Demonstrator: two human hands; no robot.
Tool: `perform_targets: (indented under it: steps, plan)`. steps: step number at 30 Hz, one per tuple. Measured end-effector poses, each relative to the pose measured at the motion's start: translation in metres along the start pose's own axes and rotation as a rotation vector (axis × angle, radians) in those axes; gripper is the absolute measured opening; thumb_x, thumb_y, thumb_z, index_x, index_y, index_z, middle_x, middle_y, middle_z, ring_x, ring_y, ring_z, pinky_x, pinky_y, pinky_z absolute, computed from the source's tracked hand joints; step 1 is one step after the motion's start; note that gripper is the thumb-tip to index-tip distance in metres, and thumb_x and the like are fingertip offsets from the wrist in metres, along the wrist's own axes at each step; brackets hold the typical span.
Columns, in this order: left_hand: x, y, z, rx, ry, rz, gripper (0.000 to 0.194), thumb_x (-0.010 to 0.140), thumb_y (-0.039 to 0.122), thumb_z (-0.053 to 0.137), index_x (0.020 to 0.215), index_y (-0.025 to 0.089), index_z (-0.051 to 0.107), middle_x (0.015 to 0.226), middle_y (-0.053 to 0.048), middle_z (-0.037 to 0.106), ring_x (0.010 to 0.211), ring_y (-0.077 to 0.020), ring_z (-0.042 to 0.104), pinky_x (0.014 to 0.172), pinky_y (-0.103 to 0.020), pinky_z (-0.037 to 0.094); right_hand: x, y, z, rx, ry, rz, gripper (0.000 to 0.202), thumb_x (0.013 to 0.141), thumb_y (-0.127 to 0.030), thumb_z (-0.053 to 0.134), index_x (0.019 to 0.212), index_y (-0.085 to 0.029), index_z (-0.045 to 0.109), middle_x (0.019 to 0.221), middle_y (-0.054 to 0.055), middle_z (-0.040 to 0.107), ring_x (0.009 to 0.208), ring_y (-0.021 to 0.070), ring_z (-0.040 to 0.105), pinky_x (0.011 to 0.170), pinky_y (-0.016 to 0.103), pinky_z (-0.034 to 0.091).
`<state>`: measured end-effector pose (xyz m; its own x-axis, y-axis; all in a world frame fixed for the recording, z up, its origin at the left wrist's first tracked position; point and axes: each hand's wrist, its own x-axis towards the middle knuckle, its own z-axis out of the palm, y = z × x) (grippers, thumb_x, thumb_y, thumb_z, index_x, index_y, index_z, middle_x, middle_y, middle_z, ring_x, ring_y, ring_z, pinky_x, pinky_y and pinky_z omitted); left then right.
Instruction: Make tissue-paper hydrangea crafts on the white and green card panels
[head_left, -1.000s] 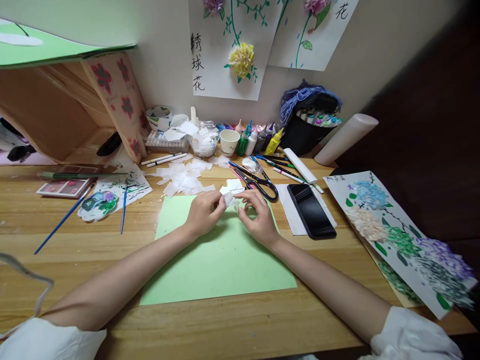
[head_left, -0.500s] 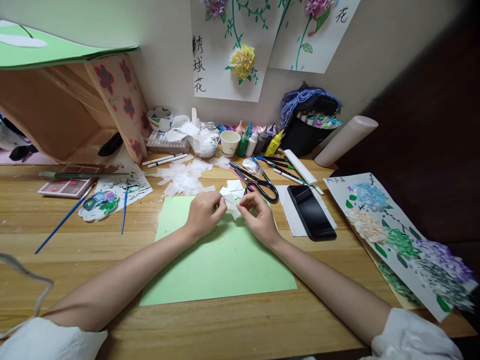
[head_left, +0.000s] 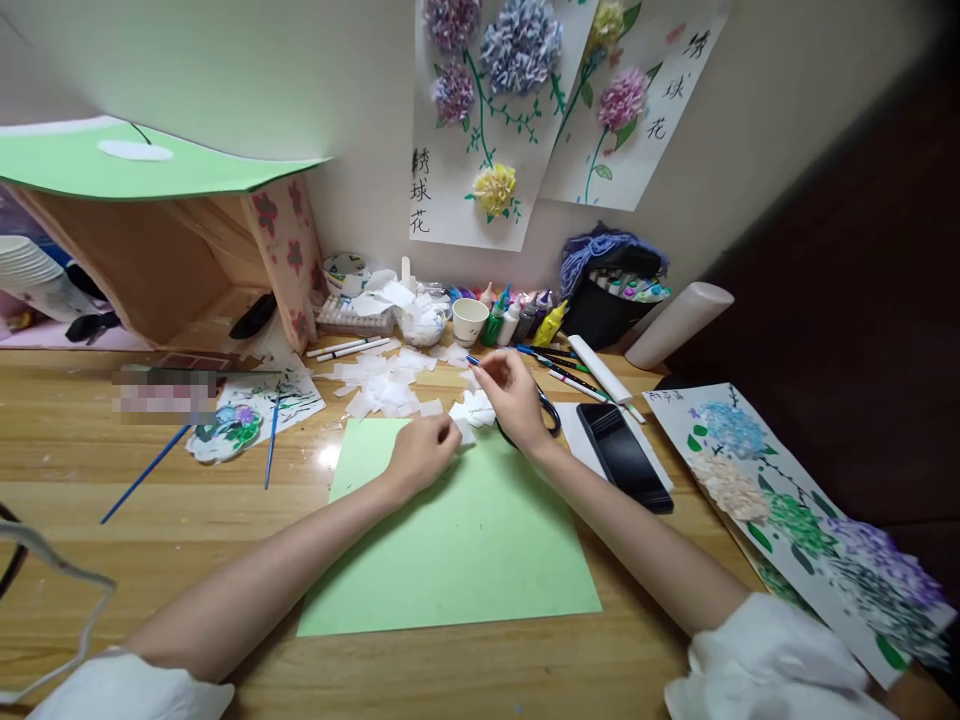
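My left hand [head_left: 424,455] is closed at the upper edge of the green sheet [head_left: 457,545], pinching a small piece of white paper [head_left: 465,433]. Beyond it, my right hand [head_left: 516,402] reaches over the pens and scissors, its thumb and fingers pinched at a pen [head_left: 472,361] whose blue end shows. Most of that pen is hidden by the hand. Black-handled scissors [head_left: 553,412] lie partly under my right hand. More cut white paper [head_left: 474,408] lies between the two hands.
Loose white paper scraps [head_left: 386,385], a paper cup [head_left: 470,322] and paint bottles [head_left: 510,322] stand behind. A phone [head_left: 626,455] and flower artwork [head_left: 795,520] lie right. Brushes [head_left: 271,445] and a paint palette [head_left: 223,432] lie left, near a cardboard box [head_left: 281,260].
My right hand has let go of the white paper and moved up and forward to the pen. The left hand keeps the paper. The camera view has tilted up and to the left.
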<state>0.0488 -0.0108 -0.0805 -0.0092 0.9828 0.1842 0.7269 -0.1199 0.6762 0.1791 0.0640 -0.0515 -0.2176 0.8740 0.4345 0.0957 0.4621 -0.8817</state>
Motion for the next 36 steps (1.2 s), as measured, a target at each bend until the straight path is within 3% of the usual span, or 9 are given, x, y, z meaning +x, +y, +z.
perform_targets:
  steps: [4,7,11,14,18,23,31,36]
  plan:
    - [-0.005,0.002,0.002,0.064,-0.145,0.222,0.026,0.082,0.023,0.04,0.058,0.019,0.047,0.059,0.0,0.052,0.056,-0.0136,0.044,0.053,-0.026,0.027,0.048,0.012,0.043,-0.048,-0.115,0.083,0.012,0.075,-0.029,0.057,0.078,-0.019,0.05,0.074,0.0,0.056,0.068,0.0128,0.053,0.065,0.025,0.044]
    - [-0.005,0.001,-0.001,0.007,-0.148,0.215,0.029,0.087,0.025,0.036,0.06,0.019,0.046,0.061,0.0,0.052,0.057,-0.0137,0.044,0.055,-0.026,0.03,0.052,0.023,0.058,-0.151,-0.172,0.155,0.011,0.073,-0.027,0.059,0.074,-0.018,0.052,0.072,0.0,0.057,0.067,0.0136,0.052,0.066,0.028,0.044]
    - [0.0,-0.002,-0.005,-0.199,-0.099,0.127,0.035,0.091,0.032,0.031,0.061,0.019,0.043,0.061,0.001,0.051,0.06,-0.0135,0.047,0.058,-0.026,0.034,0.022,0.021,0.032,-0.164,-0.149,0.152,0.02,0.082,-0.036,0.048,0.077,-0.018,0.056,0.078,0.002,0.06,0.072,0.0139,0.054,0.069,0.028,0.044]
    - [0.003,-0.003,-0.007,-0.326,-0.081,0.087,0.038,0.092,0.038,0.029,0.062,0.018,0.042,0.06,0.002,0.048,0.061,-0.0129,0.046,0.059,-0.025,0.034,-0.015,0.01,0.0,-0.049,-0.259,0.293,0.043,0.088,-0.049,0.034,0.074,-0.017,0.059,0.068,0.002,0.059,0.059,0.0125,0.053,0.057,0.026,0.044]
    - [0.003,-0.002,-0.007,-0.355,-0.154,0.083,0.039,0.091,0.04,0.031,0.062,0.018,0.043,0.06,0.002,0.047,0.061,-0.0125,0.045,0.059,-0.024,0.033,-0.054,0.001,-0.023,0.112,-0.316,0.488,0.038,0.079,-0.052,0.053,0.073,-0.015,0.061,0.063,0.001,0.058,0.053,0.0115,0.052,0.049,0.024,0.045]
    - [-0.001,0.002,-0.006,-0.196,-0.184,0.153,0.035,0.09,0.037,0.034,0.062,0.018,0.044,0.059,0.003,0.045,0.058,-0.0118,0.042,0.057,-0.025,0.032,-0.07,0.005,-0.021,0.187,-0.213,0.418,0.024,0.076,-0.042,0.062,0.075,-0.017,0.062,0.067,0.0,0.058,0.057,0.0115,0.054,0.055,0.025,0.049]
    - [-0.005,0.005,-0.004,-0.03,0.201,0.308,0.013,0.084,0.031,0.05,0.081,0.019,0.051,0.075,-0.003,0.056,0.07,-0.0144,0.049,0.065,-0.028,0.039,-0.076,0.011,-0.023,0.027,0.004,0.287,0.019,0.077,-0.036,0.062,0.08,-0.018,0.065,0.078,0.004,0.064,0.066,0.0152,0.059,0.063,0.029,0.051]
    - [-0.008,0.007,0.001,0.098,0.229,0.469,0.014,0.082,0.032,0.056,0.077,0.019,0.056,0.074,-0.003,0.06,0.071,-0.0148,0.052,0.064,-0.027,0.039,-0.077,0.011,-0.022,0.095,-0.078,0.34,0.018,0.077,-0.036,0.063,0.078,-0.019,0.067,0.076,0.003,0.066,0.063,0.0154,0.059,0.06,0.029,0.05]
